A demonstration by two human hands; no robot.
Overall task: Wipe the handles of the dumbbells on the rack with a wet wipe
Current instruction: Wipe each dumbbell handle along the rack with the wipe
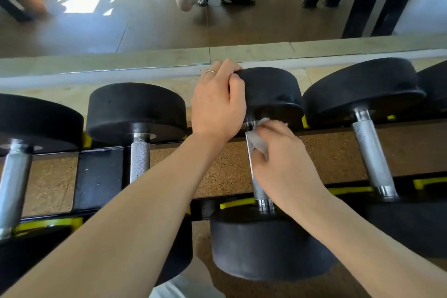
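Observation:
Several black dumbbells with knurled steel handles lie side by side on a black and yellow rack. My left hand grips the far head of the middle dumbbell, fingers curled over its edge. My right hand wraps a white wet wipe around the upper part of that dumbbell's handle. The near head sits low in front of me. Bare handles lie to the left and right.
A wall mirror stands behind the rack and reflects the floor, a second row of dumbbells and a person's legs. Cork-patterned flooring shows through the rack between the handles. A further dumbbell handle lies at the far left.

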